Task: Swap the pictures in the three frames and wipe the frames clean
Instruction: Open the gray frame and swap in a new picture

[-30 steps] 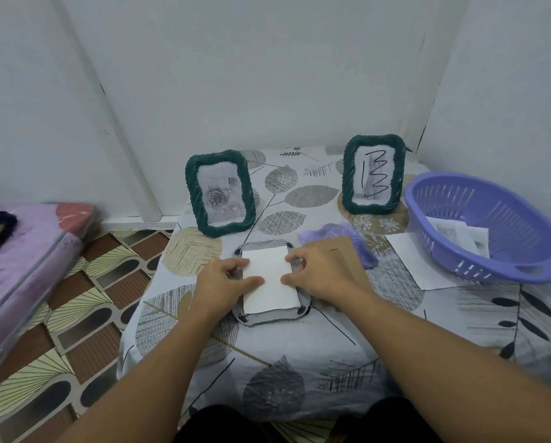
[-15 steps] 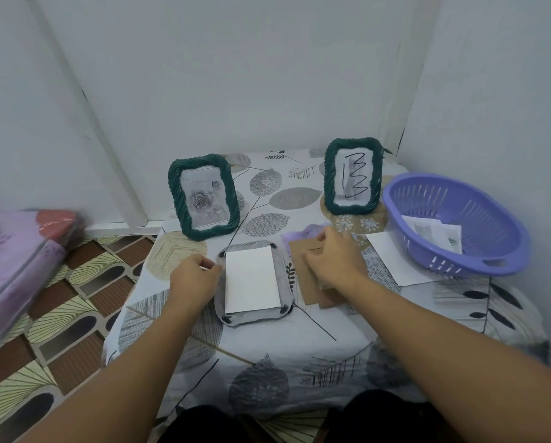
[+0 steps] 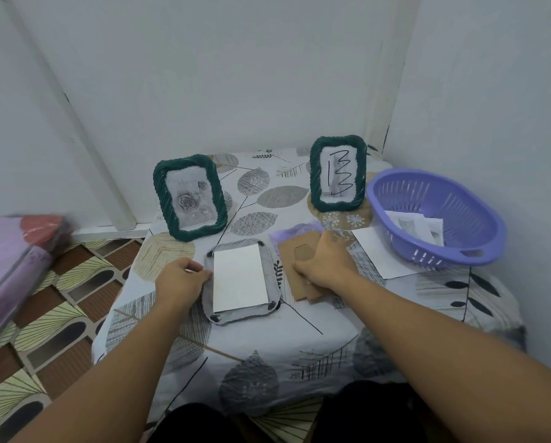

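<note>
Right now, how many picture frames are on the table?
3. The rose frame stands at the back left, the scribble frame stands at the back right, and the face-down frame lies between the hands. None seems hidden.

Two green frames [image 3: 190, 197] upright; third frame [image 3: 240, 281] face-down, white-backed picture [image 3: 239, 278] inside.

A second ago both hands pressed on the white paper [image 3: 239, 278] in the face-down frame [image 3: 272, 306]. Since then the left hand [image 3: 180, 281] has slid off to that frame's left edge, and the right hand [image 3: 327, 266] has moved right of it onto the brown backing [image 3: 295, 276].
</note>
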The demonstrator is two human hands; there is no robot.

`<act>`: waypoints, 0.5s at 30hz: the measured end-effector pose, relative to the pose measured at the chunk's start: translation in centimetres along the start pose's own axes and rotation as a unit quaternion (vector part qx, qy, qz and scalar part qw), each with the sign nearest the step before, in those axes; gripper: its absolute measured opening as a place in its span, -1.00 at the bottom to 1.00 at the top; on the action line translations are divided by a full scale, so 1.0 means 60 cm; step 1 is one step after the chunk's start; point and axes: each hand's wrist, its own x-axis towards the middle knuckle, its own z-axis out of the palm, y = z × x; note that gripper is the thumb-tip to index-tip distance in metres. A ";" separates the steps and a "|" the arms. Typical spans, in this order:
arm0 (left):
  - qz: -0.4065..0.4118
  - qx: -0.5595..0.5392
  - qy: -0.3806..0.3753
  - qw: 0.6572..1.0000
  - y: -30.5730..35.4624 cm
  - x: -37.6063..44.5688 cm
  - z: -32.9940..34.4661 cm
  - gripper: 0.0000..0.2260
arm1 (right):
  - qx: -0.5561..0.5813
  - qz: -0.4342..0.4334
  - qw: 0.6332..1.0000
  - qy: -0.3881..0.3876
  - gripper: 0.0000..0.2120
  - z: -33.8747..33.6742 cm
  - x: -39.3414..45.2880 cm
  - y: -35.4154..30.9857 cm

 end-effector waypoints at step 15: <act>0.053 -0.042 0.060 0.996 0.033 -0.037 -0.019 -0.89 | 0.300 -0.022 0.953 -0.033 -0.30 0.026 -0.014 -0.098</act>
